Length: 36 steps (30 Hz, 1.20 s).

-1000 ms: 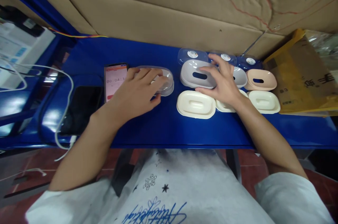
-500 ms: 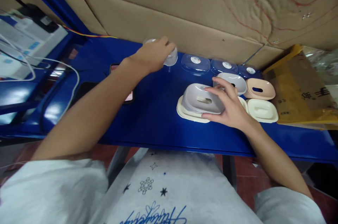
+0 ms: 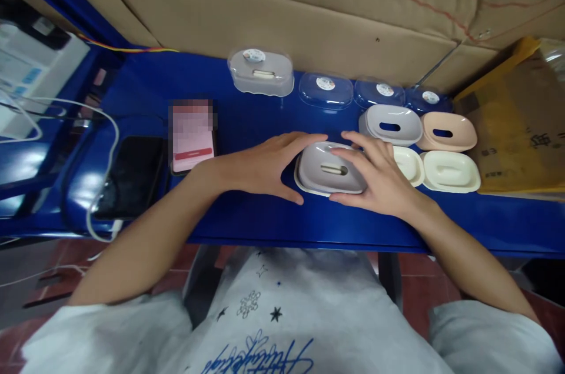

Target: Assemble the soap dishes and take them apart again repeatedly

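A grey soap dish (image 3: 320,156) with an oval slot sits on a cream base (image 3: 308,189), whose pale ridge shows through the slot. My right hand (image 3: 375,177) grips the dish's right end, thumb at the near side and fingers over the far rim. At the left end, my left hand (image 3: 273,165) holds nothing, its thumb and fingers spread apart. Farther back stands another grey soap dish under a clear lid (image 3: 260,83) with a round sticker.
Several clear lids (image 3: 325,97) line the cardboard wall. Right of my hands lie a grey dish (image 3: 412,127), a peach dish (image 3: 465,130) and cream bases (image 3: 452,172), beside a taped carton (image 3: 512,139). Leftward are a lit phone (image 3: 193,130), a black phone (image 3: 132,174) and white cables.
My left hand has let go of the clear-lidded box at the back and come forward to the dish's left end. The grey dish now sits lower and straighter on the base.
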### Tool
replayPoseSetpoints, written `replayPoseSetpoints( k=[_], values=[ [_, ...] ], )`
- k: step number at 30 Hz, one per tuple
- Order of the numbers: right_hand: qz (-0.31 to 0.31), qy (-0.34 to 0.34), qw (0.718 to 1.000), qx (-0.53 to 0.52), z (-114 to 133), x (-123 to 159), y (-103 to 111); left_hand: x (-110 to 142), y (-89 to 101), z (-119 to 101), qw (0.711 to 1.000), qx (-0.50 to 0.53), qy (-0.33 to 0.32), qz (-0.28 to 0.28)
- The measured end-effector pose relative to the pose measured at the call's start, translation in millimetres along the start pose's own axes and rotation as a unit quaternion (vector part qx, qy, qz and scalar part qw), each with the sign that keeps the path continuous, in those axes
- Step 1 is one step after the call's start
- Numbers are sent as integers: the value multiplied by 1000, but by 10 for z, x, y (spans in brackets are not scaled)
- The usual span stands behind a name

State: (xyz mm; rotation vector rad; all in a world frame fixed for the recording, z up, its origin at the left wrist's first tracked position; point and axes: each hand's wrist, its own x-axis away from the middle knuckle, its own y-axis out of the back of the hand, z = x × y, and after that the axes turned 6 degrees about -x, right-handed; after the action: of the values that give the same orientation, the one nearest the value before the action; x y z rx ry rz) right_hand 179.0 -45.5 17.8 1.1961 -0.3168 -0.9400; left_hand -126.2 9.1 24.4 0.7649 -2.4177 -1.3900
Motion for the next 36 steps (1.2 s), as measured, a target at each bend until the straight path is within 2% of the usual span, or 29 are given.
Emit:
replayPoseSetpoints(
  k=[4, 15, 21, 24, 36],
  values=[
    [20, -2, 1000, 8, 10, 5, -23, -51, -85, 44, 999, -35, -8, -14],
    [26, 0, 999, 42, 177, 42, 34, -75, -129, -104, 996, -84, -2, -7],
    [102, 21, 993, 49, 189, 91, 199, -72, -141, -150, 995, -99, -1, -3],
    [119, 18, 992, 38, 168, 98, 239, -75, -149, -170, 995, -103, -1, -7],
    [145, 18, 989, 3, 105, 85, 137, -45, -137, -119, 995, -95, -13, -4]
  ],
)
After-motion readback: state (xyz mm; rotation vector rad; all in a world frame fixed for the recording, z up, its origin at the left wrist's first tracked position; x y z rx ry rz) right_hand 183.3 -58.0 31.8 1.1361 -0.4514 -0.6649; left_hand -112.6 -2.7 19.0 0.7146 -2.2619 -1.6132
